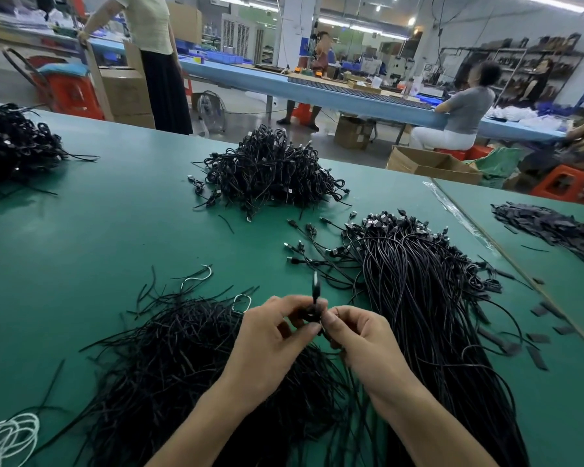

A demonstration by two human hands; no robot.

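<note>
Fingertips (309, 330) of the left hand (270, 335) and right hand (361, 338) are clamping the small coiled cable (311, 313) between them, over the desk (81, 230) toward its near edge, the cable's loose end (316, 284) pointing straight up, both hands equally near.

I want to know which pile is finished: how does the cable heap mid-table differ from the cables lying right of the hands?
The mid-table heap is a mound of small coiled cables; the right-hand cables lie long and uncoiled, side by side. The heap's plugs point every way; the right-hand cables' plugs gather at the far end. Both are black, on the green table.
</note>
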